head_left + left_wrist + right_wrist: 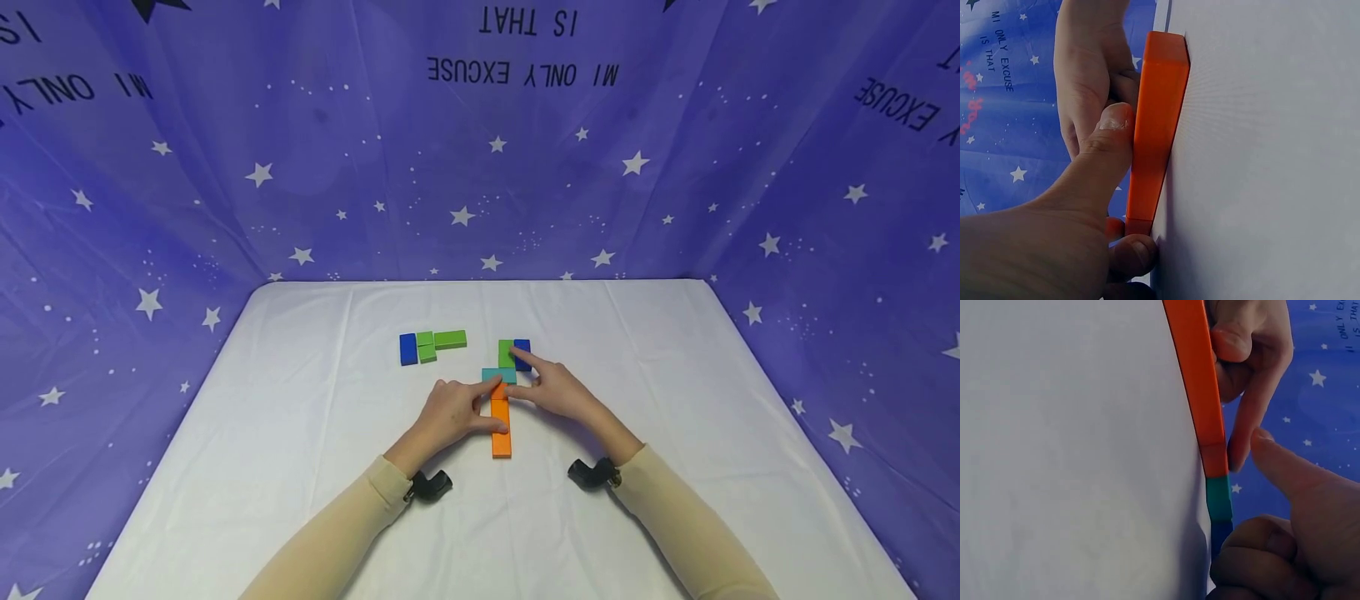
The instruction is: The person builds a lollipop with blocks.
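On the white tabletop, a long orange block [501, 440] runs up to a short orange block [498, 391] and a teal block [490, 375] lying crosswise. Beyond the teal one, a green block [506, 352] and a dark blue block [523, 354] lie side by side. My left hand [450, 410] touches the teal block with the index fingertip, its thumb [1107, 134] resting on the long orange block. With its index fingertip my right hand [558, 390] touches the green block, while its thumb is close over the short orange block. Its other fingers are partly hidden.
To the left of the arrangement lies a second group: a blue block [408, 349], two small green blocks and a longer green block [451, 340]. A purple star-print cloth [480, 167] encloses the back and sides of the table [322, 517]. Black wrist cameras [432, 486] sit at both sleeves.
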A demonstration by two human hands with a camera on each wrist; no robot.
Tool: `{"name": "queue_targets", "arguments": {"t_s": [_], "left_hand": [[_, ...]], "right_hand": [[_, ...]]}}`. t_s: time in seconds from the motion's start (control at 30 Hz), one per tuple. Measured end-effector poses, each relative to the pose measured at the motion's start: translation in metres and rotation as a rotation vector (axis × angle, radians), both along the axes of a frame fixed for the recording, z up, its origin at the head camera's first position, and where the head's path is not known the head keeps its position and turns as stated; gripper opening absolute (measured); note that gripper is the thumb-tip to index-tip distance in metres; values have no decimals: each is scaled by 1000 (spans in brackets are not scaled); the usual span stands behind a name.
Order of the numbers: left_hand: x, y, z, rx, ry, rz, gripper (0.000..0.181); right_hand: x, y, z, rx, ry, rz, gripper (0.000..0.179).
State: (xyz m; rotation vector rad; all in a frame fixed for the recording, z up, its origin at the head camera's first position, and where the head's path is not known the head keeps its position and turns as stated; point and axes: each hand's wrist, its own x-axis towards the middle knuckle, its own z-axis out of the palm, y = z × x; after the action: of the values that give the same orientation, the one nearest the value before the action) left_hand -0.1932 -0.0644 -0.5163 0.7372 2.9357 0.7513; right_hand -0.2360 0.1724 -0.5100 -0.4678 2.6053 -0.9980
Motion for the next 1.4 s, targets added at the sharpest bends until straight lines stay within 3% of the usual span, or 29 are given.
{"name": "queue_targets", "arguments": {"t_s": [0.77, 1.17, 1.4], "left_hand": [[4, 4, 1, -12, 28, 28, 90], [4, 4, 1, -13, 19, 34, 90], [0, 1, 1, 30, -1, 28, 88]], "right_hand": [[7, -5, 0, 79, 88, 31, 90], [6, -5, -1, 111, 95, 30, 90], [5, -5, -2, 125, 79, 25, 89]]}}
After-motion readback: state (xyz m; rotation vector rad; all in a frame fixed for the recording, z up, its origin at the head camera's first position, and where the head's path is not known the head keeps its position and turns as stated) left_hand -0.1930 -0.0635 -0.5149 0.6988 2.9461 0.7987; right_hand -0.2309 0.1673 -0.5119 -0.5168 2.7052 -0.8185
